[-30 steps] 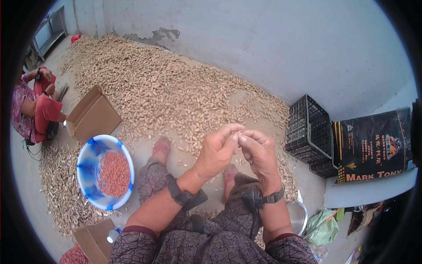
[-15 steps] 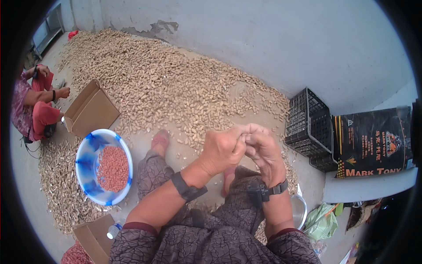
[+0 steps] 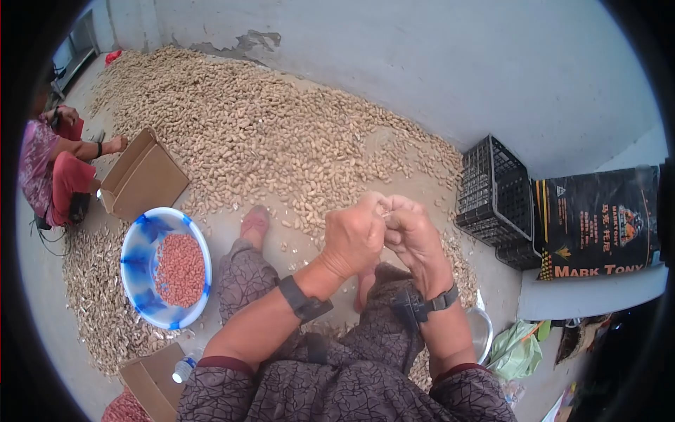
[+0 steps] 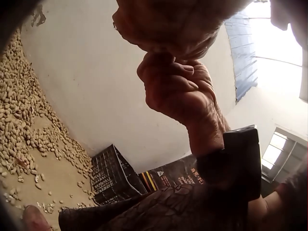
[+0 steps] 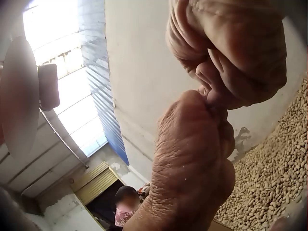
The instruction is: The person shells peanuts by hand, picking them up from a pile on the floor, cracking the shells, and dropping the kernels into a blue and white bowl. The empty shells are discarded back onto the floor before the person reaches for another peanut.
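My left hand (image 3: 354, 235) and right hand (image 3: 413, 228) meet at their fingertips in front of my knees. A small pale bit of peanut (image 3: 382, 209) shows between them in the head view; the fingers hide most of it. The left hand is turned knuckles up, with its fingers curled in. Thumb and bent fingers of the right hand pinch from the other side. In the left wrist view, the right hand (image 4: 180, 91) comes up from below against the left. Unshelled peanuts (image 3: 281, 148) spread in a large heap beyond the hands.
At my left stands a blue-and-white basin (image 3: 132, 271) holding reddish shelled peanuts (image 3: 181, 271). Empty shells (image 3: 95, 302) lie around it. An open cardboard box (image 3: 151, 186) is near another seated person (image 3: 63, 169). Black crates (image 3: 496, 200) and a black sack (image 3: 598, 225) stand right.
My left hand has rolled from fingertips showing to knuckles up, and the hands have pressed closer together. The other person's arm has reached out toward the cardboard box.
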A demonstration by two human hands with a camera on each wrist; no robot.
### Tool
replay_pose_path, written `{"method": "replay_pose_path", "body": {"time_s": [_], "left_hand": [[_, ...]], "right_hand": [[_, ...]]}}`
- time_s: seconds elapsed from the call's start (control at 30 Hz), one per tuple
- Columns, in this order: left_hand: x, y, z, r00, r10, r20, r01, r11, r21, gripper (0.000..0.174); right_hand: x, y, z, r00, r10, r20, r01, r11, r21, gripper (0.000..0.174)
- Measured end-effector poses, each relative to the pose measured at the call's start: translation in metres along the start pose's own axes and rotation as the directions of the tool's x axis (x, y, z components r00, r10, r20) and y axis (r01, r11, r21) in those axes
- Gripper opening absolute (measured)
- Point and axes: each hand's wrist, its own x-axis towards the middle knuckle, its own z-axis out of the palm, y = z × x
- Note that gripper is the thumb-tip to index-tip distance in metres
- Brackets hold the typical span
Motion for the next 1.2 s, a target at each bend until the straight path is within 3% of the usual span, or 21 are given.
{"method": "replay_pose_path", "body": {"time_s": [0.07,0.2,0.27,0.4,0.47,0.6,0.67,0.7,0.77,0.8,0.87,0.97,1.1,1.2], "left_hand": [[0.001,-0.001,0.003,0.993,-0.116,0.02,0.118,0.981,-0.153,0.015],[0.005,0.0,0.002,0.991,-0.131,0.005,0.129,0.967,-0.218,0.017],[0.004,-0.002,0.003,0.978,-0.207,0.041,0.207,0.908,-0.364,0.018],[0.005,-0.004,0.002,0.962,-0.265,0.062,0.262,0.838,-0.479,0.018],[0.005,-0.006,0.001,0.876,-0.424,0.232,0.467,0.621,-0.629,0.019],[0.008,-0.007,-0.006,0.805,-0.491,0.333,0.587,0.582,-0.563,0.023],[0.008,-0.018,-0.001,0.779,-0.507,0.369,0.614,0.494,-0.616,0.027],[0.009,-0.018,-0.003,0.778,-0.509,0.368,0.614,0.493,-0.616,0.027],[0.012,-0.018,-0.008,0.745,-0.511,0.43,0.657,0.448,-0.607,0.03],[0.012,-0.019,-0.009,0.744,-0.513,0.428,0.657,0.446,-0.607,0.03],[0.011,-0.02,-0.011,0.752,-0.503,0.427,0.658,0.531,-0.533,0.034],[0.012,-0.021,-0.012,0.744,-0.512,0.429,0.667,0.549,-0.503,0.035],[0.012,-0.022,-0.013,0.758,-0.461,0.461,0.65,0.486,-0.583,0.033],[0.014,-0.021,-0.015,0.811,-0.353,0.466,0.578,0.602,-0.551,0.027]], "right_hand": [[-0.002,0.0,0.002,0.997,-0.065,-0.051,0.066,0.998,0.015,0.011],[-0.003,0.001,0.003,0.994,-0.091,-0.066,0.09,0.996,-0.017,0.009],[-0.003,0.004,0.001,0.985,-0.151,-0.086,0.143,0.985,-0.096,0.01],[-0.003,0.005,0.002,0.979,-0.182,-0.095,0.17,0.978,-0.121,0.007],[-0.004,0.008,0.007,0.944,-0.313,-0.103,0.284,0.931,-0.23,0.005],[-0.004,0.013,0.015,0.915,-0.38,-0.137,0.293,0.858,-0.421,0.004],[-0.003,0.018,0.018,0.841,-0.535,-0.077,0.404,0.716,-0.57,0.006],[-0.001,0.021,0.017,0.842,-0.533,-0.076,0.402,0.716,-0.57,0.006],[0.002,0.027,0.012,0.733,-0.676,0.083,0.485,0.433,-0.76,0.007],[0.001,0.025,0.014,0.734,-0.674,0.084,0.485,0.433,-0.76,0.007],[-0.004,0.022,0.02,0.698,-0.687,0.203,0.459,0.21,-0.863,0.009],[-0.001,0.024,0.019,0.654,-0.715,0.249,0.494,0.153,-0.856,0.008],[0.002,0.027,0.011,0.677,-0.719,0.155,0.487,0.281,-0.827,0.008],[0.0,0.026,0.01,0.716,-0.697,0.045,0.418,0.376,-0.827,0.006]]}}
